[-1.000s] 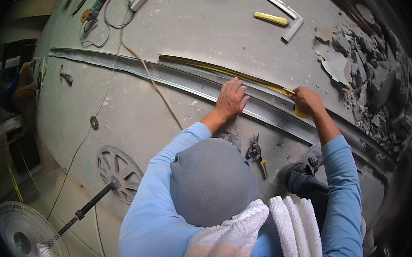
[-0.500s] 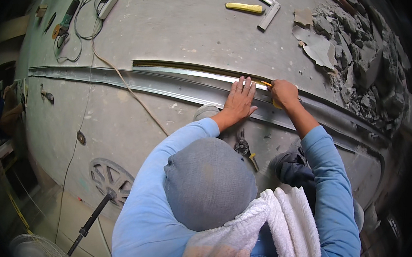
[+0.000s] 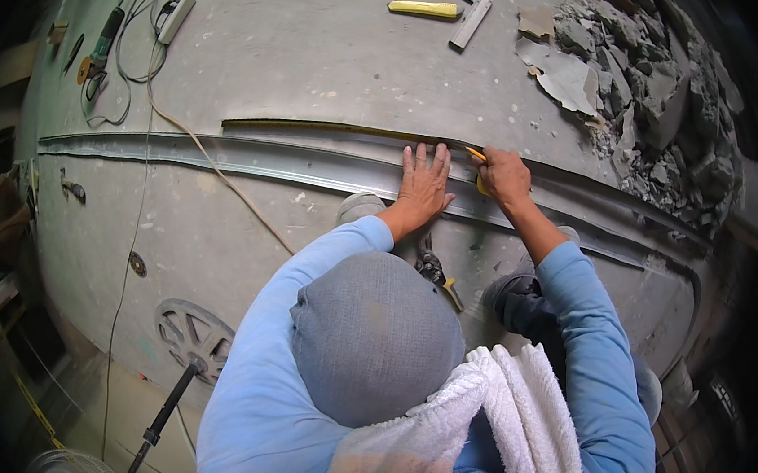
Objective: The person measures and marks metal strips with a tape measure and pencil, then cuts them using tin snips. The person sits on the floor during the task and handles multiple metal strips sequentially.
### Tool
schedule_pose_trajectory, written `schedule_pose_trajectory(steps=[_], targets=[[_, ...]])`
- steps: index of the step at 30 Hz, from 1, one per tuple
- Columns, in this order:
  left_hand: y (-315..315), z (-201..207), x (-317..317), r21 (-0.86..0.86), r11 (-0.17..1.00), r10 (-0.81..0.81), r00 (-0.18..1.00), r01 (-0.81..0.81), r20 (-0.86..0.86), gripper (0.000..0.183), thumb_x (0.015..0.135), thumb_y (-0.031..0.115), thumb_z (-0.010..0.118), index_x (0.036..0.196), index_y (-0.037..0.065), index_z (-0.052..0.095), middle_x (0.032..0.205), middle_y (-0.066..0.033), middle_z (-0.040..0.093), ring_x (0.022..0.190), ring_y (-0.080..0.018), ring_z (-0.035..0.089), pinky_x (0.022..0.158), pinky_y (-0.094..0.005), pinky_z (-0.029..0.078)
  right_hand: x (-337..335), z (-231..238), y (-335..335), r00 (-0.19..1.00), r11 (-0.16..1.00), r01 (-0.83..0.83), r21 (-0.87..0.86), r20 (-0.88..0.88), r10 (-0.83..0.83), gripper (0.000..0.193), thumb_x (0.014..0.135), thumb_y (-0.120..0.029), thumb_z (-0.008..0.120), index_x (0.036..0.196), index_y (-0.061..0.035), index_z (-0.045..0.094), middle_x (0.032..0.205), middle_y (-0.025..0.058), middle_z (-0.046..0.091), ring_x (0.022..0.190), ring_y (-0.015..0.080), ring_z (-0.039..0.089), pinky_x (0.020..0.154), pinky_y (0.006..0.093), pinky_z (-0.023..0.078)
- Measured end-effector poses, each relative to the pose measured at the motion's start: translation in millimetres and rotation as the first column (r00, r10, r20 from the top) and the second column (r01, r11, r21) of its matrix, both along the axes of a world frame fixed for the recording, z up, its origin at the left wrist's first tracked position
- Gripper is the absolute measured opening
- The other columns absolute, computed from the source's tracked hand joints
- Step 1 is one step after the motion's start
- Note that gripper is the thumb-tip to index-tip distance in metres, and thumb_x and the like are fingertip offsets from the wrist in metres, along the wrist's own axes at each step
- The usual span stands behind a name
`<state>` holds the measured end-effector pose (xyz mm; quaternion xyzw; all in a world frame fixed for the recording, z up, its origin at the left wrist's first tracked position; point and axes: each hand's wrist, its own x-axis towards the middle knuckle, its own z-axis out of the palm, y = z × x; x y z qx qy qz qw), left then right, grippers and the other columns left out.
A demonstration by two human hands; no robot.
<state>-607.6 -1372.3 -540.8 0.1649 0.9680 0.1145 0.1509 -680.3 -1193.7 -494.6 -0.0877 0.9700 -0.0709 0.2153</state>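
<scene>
My left hand [image 3: 421, 184] lies with its fingers stretched across a long metal channel [image 3: 315, 141] on the floor. Just to its right, my right hand [image 3: 503, 175] is closed on a slim yellow-orange pencil [image 3: 475, 154], its tip at the channel's far edge. A yellow edge shows beneath that hand; what it belongs to is mostly hidden. Along the channel, left of my fingers, runs a yellowish tape measure blade [image 3: 316, 127]. A second, longer metal channel [image 3: 268, 160] lies on the near side. Between my feet sit snips [image 3: 435, 267] with a yellow handle.
Broken rubble [image 3: 644, 89] is heaped at the far right. A metal square [image 3: 473, 19] and a yellow cutter knife [image 3: 423, 9] lie beyond the channels. At far left are an angle grinder [image 3: 101, 45] and a power strip [image 3: 176, 20]; a cord [image 3: 214, 164] crosses the channels. A fan base [image 3: 176, 313] stands near left.
The whole view has shifted slightly, so floor things appear further left. The channel under my hands has tilted, its bright face now duller. More of the pencil shows in my right hand.
</scene>
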Motion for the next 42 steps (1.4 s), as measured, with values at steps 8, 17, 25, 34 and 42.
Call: schedule_pose_trajectory(steps=[8, 17, 25, 34, 42], targets=[[25, -13, 4, 0.003, 0.993, -0.114, 0.973, 0.117, -0.198, 0.091, 0.084, 0.038, 0.070, 0.155, -0.001, 0.030, 0.157, -0.0232, 0.034, 0.144, -0.0460, 0.030, 0.120, -0.0578, 0.021, 5, -12, -2, 0.996, 0.998, 0.058, 0.005, -0.061, -0.057, 0.030, 0.095, -0.040, 0.061, 0.096, -0.0108, 0.067, 0.093, 0.0118, 0.071, 0.091, 0.0370, 0.065, 0.077, 0.0498, 0.054], [29, 1, -3, 0.108, 0.988, -0.114, 0.991, 0.106, 0.074, 0.096, 0.082, 0.045, 0.074, 0.155, 0.002, 0.031, 0.156, -0.0255, 0.034, 0.144, -0.0476, 0.030, 0.120, -0.0583, 0.021, 18, -9, 7, 0.988, 0.988, 0.030, -0.154, -0.142, -0.053, 0.023, 0.088, -0.027, 0.065, 0.102, -0.0087, 0.066, 0.097, 0.0126, 0.068, 0.100, 0.0353, 0.063, 0.082, 0.0478, 0.055], [32, 8, -3, 0.085, 0.994, -0.078, 0.997, 0.076, 0.022, 0.098, 0.080, 0.044, 0.076, 0.156, 0.002, 0.031, 0.153, -0.0229, 0.038, 0.142, -0.0463, 0.033, 0.119, -0.0582, 0.022, 19, 14, 14, 0.970, 0.913, 0.221, -0.344, -0.023, -0.243, 0.027, 0.089, -0.025, 0.064, 0.106, -0.0038, 0.063, 0.104, 0.0201, 0.064, 0.101, 0.0388, 0.059, 0.082, 0.0486, 0.051], [41, -13, 0, 0.042, 0.998, -0.045, 0.996, 0.049, -0.083, 0.091, 0.076, 0.028, 0.077, 0.152, 0.001, 0.033, 0.147, -0.0231, 0.042, 0.133, -0.0449, 0.041, 0.104, -0.0556, 0.036, 7, 34, -4, 0.993, 0.830, 0.112, -0.546, 0.026, -0.117, 0.042, 0.093, -0.011, 0.051, 0.133, -0.0016, 0.058, 0.106, 0.0266, 0.063, 0.101, 0.0449, 0.060, 0.091, 0.0468, 0.049], [35, -19, 2, 0.117, 0.991, -0.085, 0.989, 0.071, 0.117, 0.061, 0.085, 0.026, 0.063, 0.143, 0.010, 0.051, 0.151, -0.0189, 0.040, 0.139, -0.0435, 0.034, 0.106, -0.0608, 0.032, 3, 49, -9, 0.694, 0.519, 0.611, -0.597, 0.720, 0.011, 0.036, 0.088, -0.002, 0.049, 0.121, 0.0009, 0.065, 0.095, 0.0090, 0.069, 0.087, 0.0144, 0.069, 0.075, 0.0290, 0.054]])
